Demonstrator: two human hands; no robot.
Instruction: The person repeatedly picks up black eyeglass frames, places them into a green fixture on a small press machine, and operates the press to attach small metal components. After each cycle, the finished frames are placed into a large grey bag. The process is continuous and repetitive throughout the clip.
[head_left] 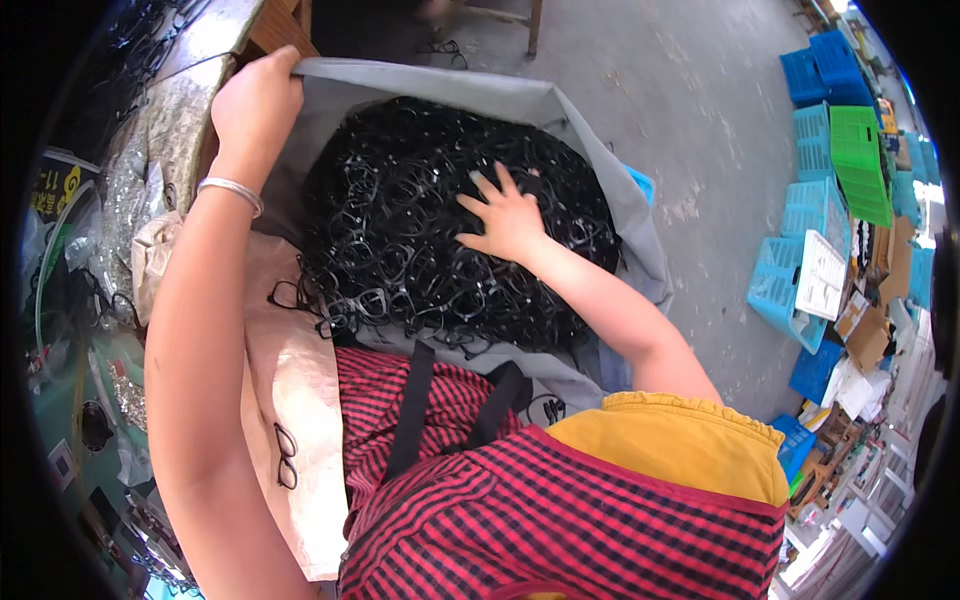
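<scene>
A large grey cloth bag (430,72) stands open in front of me, filled with a heap of black eyeglass frames (400,220). My left hand (257,108) is closed round the bag's rim at its far left corner and holds it up. On top of the heap, toward its right side, lies my right hand (512,222), fingers spread, with nothing gripped. Some frames spill over the bag's near left edge onto brown paper (290,350). A single pair of black glasses (286,456) rests lower down on that paper.
To the left runs a cluttered worktable (140,170) with plastic bags and loose bits. Blue crates (785,275) and a green crate (860,165) line the right side, beside cardboard boxes (862,330). A wooden stool leg (535,28) stands on the grey floor (690,130) beyond the bag.
</scene>
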